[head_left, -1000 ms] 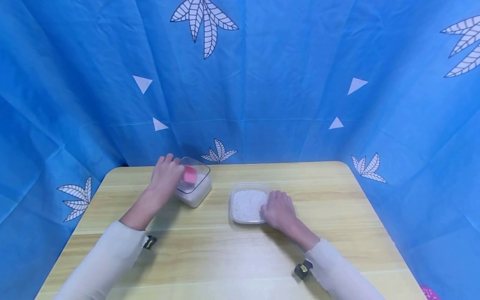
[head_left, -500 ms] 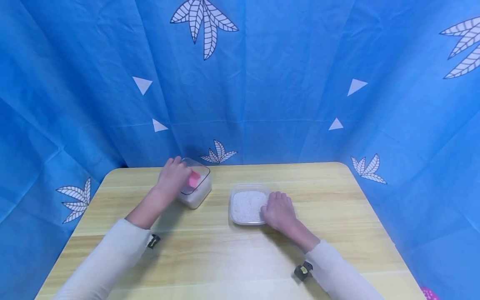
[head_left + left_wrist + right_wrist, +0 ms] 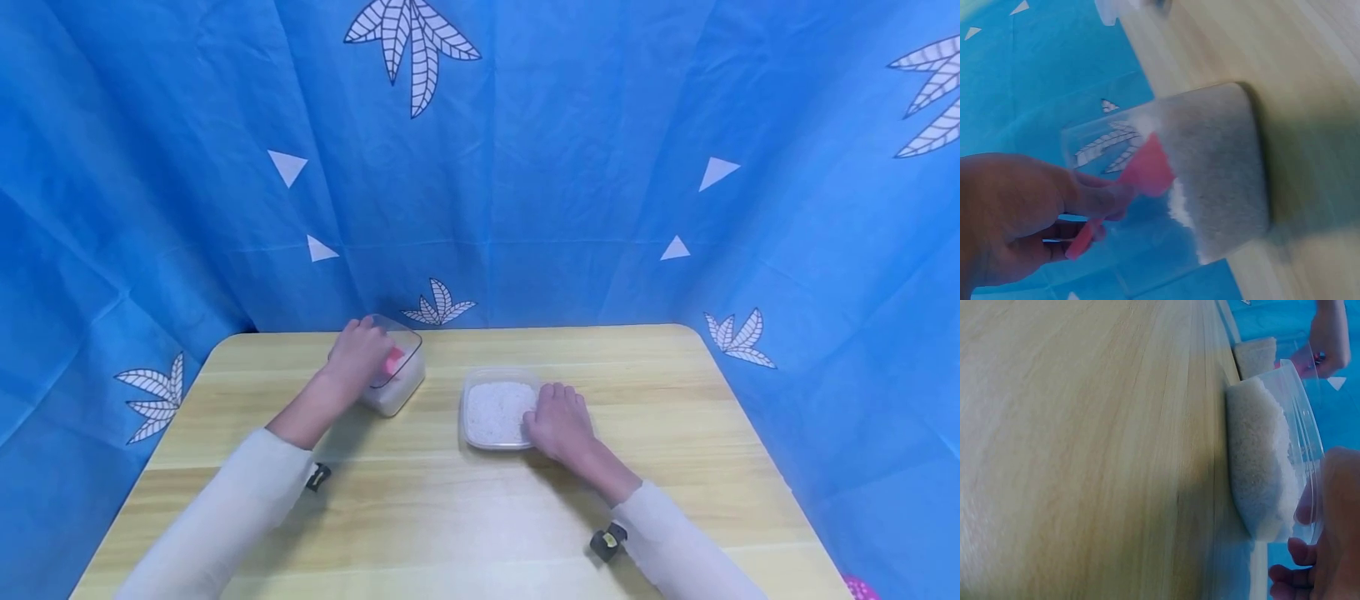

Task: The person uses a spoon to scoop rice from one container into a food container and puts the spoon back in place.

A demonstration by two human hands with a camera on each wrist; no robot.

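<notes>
At the back left of the table my left hand [image 3: 358,352] grips the handle of a pink scoop [image 3: 1149,167]. The scoop's head is inside a tall clear container [image 3: 392,402], against the white, rice-like grains [image 3: 1216,169] there. In the head view the hand hides much of the scoop. Further right, a shallower clear container [image 3: 501,447] is partly filled with similar white grains [image 3: 495,414]. My right hand [image 3: 558,423] pinches its right rim, the thumb [image 3: 1305,503] on the inner side and the fingers outside.
Both containers stand on a light wooden table [image 3: 450,517], the tall one near its back edge. A blue patterned curtain [image 3: 570,167] hangs behind and beside the table. Some pink dotted thing [image 3: 859,587] shows at the lower right corner.
My left hand has moved right and slightly nearer, over the tall container. Less of the pink scoop shows in the head view. The right hand and the shallow container have stayed put.
</notes>
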